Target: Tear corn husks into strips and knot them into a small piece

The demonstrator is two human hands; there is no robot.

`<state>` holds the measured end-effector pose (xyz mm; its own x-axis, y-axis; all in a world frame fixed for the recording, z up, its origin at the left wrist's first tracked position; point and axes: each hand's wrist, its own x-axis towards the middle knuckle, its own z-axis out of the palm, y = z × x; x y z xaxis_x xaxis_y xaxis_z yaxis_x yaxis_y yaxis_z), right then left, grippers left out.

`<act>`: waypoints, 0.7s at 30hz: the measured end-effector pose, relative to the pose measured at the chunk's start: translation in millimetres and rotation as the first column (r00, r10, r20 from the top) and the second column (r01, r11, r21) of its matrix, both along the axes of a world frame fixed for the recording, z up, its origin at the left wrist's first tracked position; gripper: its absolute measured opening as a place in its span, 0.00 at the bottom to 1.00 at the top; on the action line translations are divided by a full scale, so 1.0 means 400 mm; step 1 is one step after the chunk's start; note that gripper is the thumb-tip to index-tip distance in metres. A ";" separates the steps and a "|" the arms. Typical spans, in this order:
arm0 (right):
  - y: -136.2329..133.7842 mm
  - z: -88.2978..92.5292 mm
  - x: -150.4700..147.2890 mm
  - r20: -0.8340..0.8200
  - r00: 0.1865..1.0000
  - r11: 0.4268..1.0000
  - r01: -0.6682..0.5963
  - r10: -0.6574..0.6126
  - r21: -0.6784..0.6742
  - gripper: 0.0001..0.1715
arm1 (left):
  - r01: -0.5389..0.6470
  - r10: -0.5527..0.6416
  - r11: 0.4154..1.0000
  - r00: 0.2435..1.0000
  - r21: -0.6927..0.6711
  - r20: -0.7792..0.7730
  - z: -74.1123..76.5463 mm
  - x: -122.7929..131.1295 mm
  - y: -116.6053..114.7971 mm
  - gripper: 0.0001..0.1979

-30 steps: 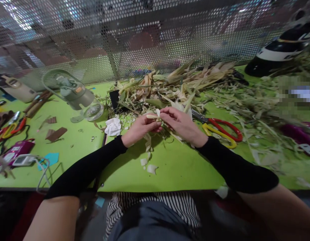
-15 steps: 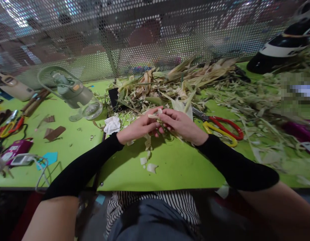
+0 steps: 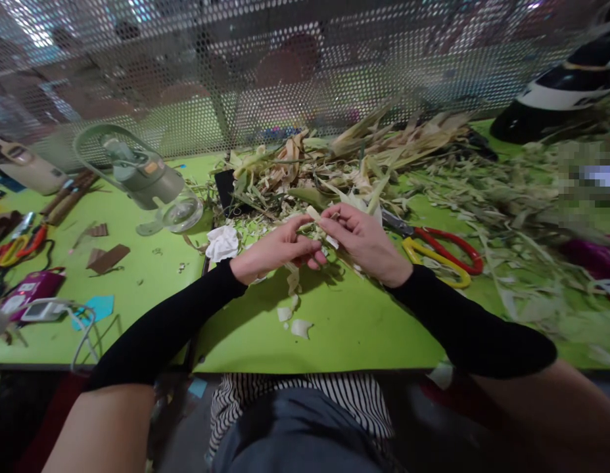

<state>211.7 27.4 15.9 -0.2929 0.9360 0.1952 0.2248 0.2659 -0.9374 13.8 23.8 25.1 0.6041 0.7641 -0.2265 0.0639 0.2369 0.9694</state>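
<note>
My right hand (image 3: 361,240) pinches a narrow pale strip of corn husk (image 3: 313,213) between thumb and fingers, over the table. Close beside it, my left hand (image 3: 285,244) has its fingers curled around the lower part of the husk piece, its index finger near the strip. Just what lies inside the left fingers is partly hidden. Small curled husk scraps (image 3: 300,328) lie on the green tabletop (image 3: 354,335) below the hands. Scissors with red and yellow handles (image 3: 445,253) rest right of my right hand, blades pointing toward the husks.
A heap of husks (image 3: 344,157) lies behind my hands, before a perforated metal screen (image 3: 285,79). Left are a crumpled white tissue (image 3: 222,244), a green drinking bottle (image 3: 150,177) and a purple box (image 3: 33,293). Shredded husk (image 3: 507,197) covers the right side.
My hands have moved slightly apart, and the right fingers have risen a little with the husk strip. Husk pieces between the hands show more now. The view has shifted slightly.
</note>
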 end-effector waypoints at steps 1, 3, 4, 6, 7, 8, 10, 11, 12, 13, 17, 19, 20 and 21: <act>0.001 0.001 0.000 0.005 1.000 1.000 -0.003 0.003 -0.005 0.22 | 0.017 -0.017 1.000 1.000 -0.007 -0.001 0.001 0.000 -0.001 0.28; 0.002 0.002 0.000 0.027 1.000 1.000 -0.013 0.014 -0.002 0.22 | 0.047 -0.047 0.999 0.999 -0.002 -0.014 0.003 0.003 -0.004 0.25; 0.001 0.002 0.000 0.043 0.999 1.000 -0.016 0.015 0.011 0.22 | 0.050 -0.049 0.999 0.999 0.009 -0.022 0.003 0.005 -0.006 0.23; -0.003 0.000 -0.002 0.065 0.998 0.999 -0.027 0.024 0.035 0.21 | 0.007 -0.006 0.999 1.000 0.039 -0.024 0.003 0.011 -0.012 0.19; -0.006 -0.001 -0.004 0.065 0.997 0.999 -0.032 0.029 0.039 0.21 | -0.028 0.029 0.998 0.999 0.053 -0.016 0.002 0.015 -0.014 0.16; -0.011 -0.002 -0.006 0.065 0.997 0.999 -0.033 0.030 0.041 0.20 | -0.064 0.064 0.996 0.998 0.062 -0.003 0.001 0.018 -0.017 0.13; -0.021 -0.002 -0.011 0.073 0.997 0.998 -0.007 0.002 0.064 0.20 | -0.117 0.116 0.991 0.993 0.061 0.022 -0.002 0.022 -0.020 0.09; -0.026 -0.002 -0.012 0.087 0.996 0.996 0.020 -0.028 0.091 0.21 | -0.132 0.131 0.990 0.991 0.054 0.031 -0.002 0.024 -0.021 0.08; -0.029 -0.001 -0.013 0.102 0.993 0.991 0.049 -0.062 0.125 0.21 | -0.140 0.138 0.989 0.990 0.045 0.037 -0.003 0.024 -0.022 0.08; -0.032 0.000 -0.013 0.115 0.989 0.984 0.075 -0.095 0.163 0.22 | -0.143 0.141 0.989 0.989 0.038 0.040 -0.003 0.024 -0.022 0.07; -0.026 0.005 -0.004 0.129 0.972 0.956 0.159 -0.195 0.246 0.24 | -0.102 0.101 0.995 0.994 0.015 0.039 -0.004 0.022 -0.020 0.08; -0.018 0.006 0.003 0.129 0.971 0.960 0.170 -0.202 0.223 0.24 | -0.074 0.074 0.997 0.997 -0.002 0.034 -0.007 0.023 -0.020 0.08; -0.013 0.007 0.006 0.125 0.973 0.965 0.167 -0.194 0.200 0.24 | -0.069 0.069 0.998 0.997 -0.014 0.031 -0.008 0.024 -0.020 0.08; -0.009 0.008 0.008 0.119 0.976 0.970 0.161 -0.184 0.179 0.24 | -0.070 0.071 0.997 0.997 -0.029 0.028 -0.008 0.026 -0.021 0.08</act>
